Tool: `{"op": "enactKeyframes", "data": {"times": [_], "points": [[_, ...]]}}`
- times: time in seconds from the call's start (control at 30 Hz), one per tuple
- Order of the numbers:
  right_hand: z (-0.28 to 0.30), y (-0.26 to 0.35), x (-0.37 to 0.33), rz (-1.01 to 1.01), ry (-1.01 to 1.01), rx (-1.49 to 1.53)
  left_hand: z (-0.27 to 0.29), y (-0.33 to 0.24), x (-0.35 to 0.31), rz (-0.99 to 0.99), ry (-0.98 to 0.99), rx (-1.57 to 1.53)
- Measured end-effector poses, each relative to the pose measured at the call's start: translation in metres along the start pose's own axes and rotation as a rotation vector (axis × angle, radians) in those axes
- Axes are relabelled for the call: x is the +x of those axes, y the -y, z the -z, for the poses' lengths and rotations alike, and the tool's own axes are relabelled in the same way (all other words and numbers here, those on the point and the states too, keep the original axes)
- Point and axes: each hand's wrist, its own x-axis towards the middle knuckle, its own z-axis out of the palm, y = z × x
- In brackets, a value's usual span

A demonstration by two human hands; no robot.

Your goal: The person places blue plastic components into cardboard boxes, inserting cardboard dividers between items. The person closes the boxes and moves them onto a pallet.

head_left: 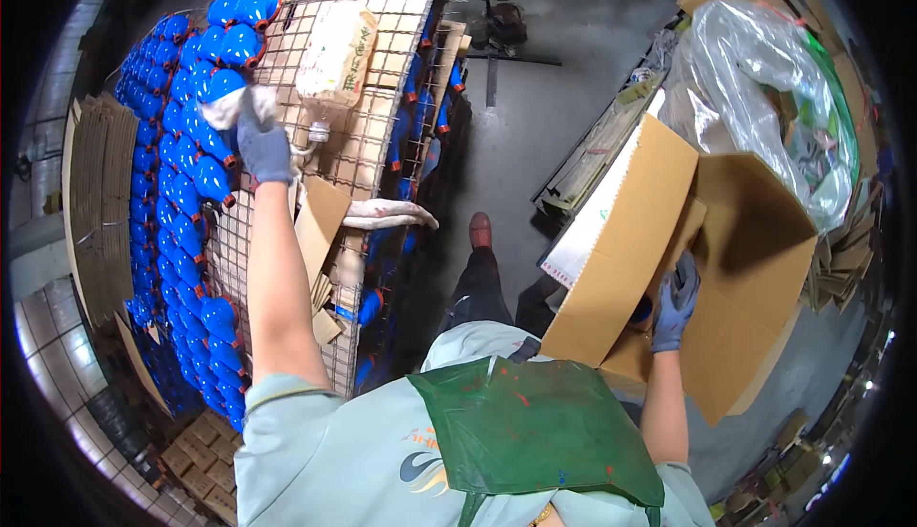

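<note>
My left hand (pixel 264 145), in a grey-blue glove, is closed on a white cloth (pixel 225 108). The cloth lies against a glossy blue rounded piece with an orange-red rim, among several like blue pieces (pixel 196 159) in rows on a wire rack (pixel 377 135). My right hand (pixel 676 303), gloved the same way, reaches into an open cardboard box (pixel 621 250). Its fingers look apart, beside a cardboard divider. A dark blue thing (pixel 642 313) shows low in the box next to that hand, mostly hidden.
On the rack lie a clear plastic bottle (pixel 336 59), a rolled white cloth (pixel 390 214) and cardboard pieces (pixel 321 226). Clear plastic bags (pixel 755 87) are heaped beyond the box. Stacked flat cardboard (pixel 103 202) stands at far left. A metal stand (pixel 492 68) is on the floor ahead.
</note>
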Motion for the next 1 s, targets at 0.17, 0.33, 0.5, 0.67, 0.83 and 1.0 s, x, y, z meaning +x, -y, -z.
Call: {"op": "enactKeyframes", "data": {"times": [0.17, 0.33, 0.5, 0.67, 0.83, 1.0], "points": [[-0.06, 0.085, -0.004, 0.43, 0.226, -0.661, 0.06, -0.073, -0.016, 0.063, 0.56, -0.574], [-0.076, 0.085, -0.008, 0.5, 0.22, -0.832, 0.109, 0.022, -0.029, 0.615, -0.067, 0.294], [-0.075, 0.082, -0.009, 0.501, 0.233, -0.835, 0.137, 0.094, -0.077, 0.828, -0.011, -0.945], [-0.081, 0.117, -0.023, 0.382, 0.159, -0.388, 0.149, -0.017, -0.191, 0.658, 0.217, -1.339], [-0.088, 0.167, -0.05, -0.599, 1.001, 1.158, 0.122, -0.174, -0.229, 0.444, 0.741, -1.086], [-0.02, 0.136, -0.037, -0.106, 0.781, 0.911, 0.051, -0.33, -0.192, -0.681, 1.364, -0.427]]}}
